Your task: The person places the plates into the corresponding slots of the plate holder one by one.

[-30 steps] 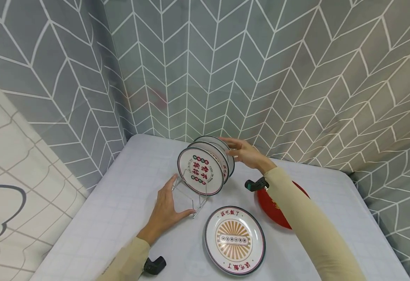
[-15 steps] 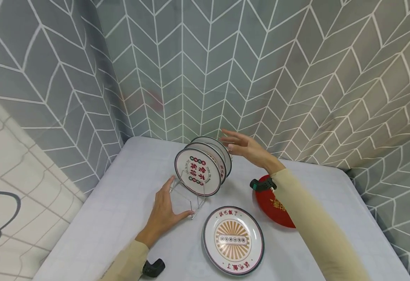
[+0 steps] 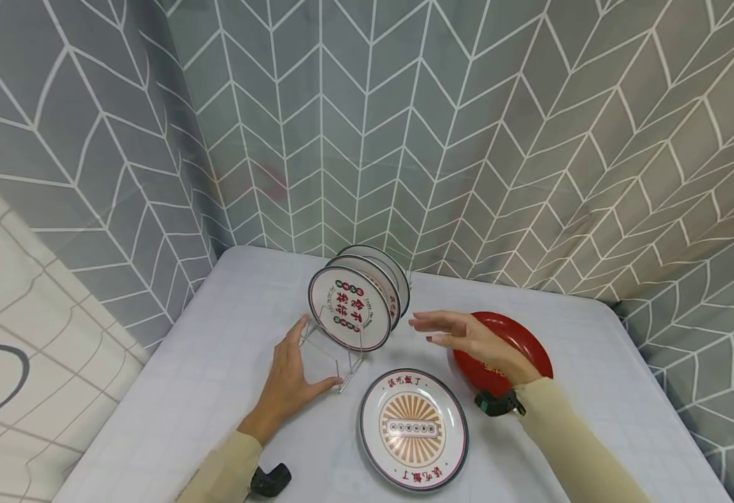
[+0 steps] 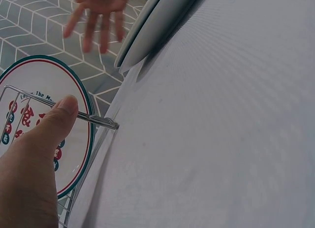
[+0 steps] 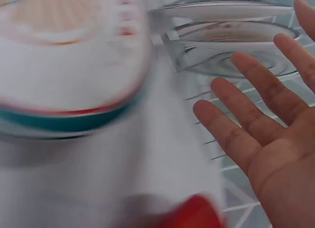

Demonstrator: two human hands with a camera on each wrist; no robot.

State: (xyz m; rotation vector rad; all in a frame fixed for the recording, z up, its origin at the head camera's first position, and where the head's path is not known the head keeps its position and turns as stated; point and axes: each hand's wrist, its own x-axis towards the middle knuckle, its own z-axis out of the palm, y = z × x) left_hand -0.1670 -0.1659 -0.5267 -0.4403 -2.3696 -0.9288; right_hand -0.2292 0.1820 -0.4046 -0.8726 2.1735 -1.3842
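Observation:
My left hand (image 3: 286,381) grips the front end of a wire plate rack (image 3: 356,365), with thumb and fingers on its two sides. In the left wrist view the thumb (image 4: 61,114) presses on the metal wire. Several round plates stand on edge in the rack; the foremost plate (image 3: 349,309) has a dark rim and red lettering. My right hand (image 3: 468,340) is in the air to the right of the rack, fingers extended and holding nothing. Below it on the table lies a red plate (image 3: 524,342), partly hidden by the hand and wrist.
A white plate with a sunburst print (image 3: 414,429) lies flat in front of the rack, seemingly on another plate. The white-covered table (image 3: 600,391) meets a grey patterned curtain (image 3: 405,140) at the back. White tiles (image 3: 33,335) are at the left.
My right hand has drawn away from the rearmost plate in the rack and come right and nearer, over the red plate. The left hand stays on the rack.

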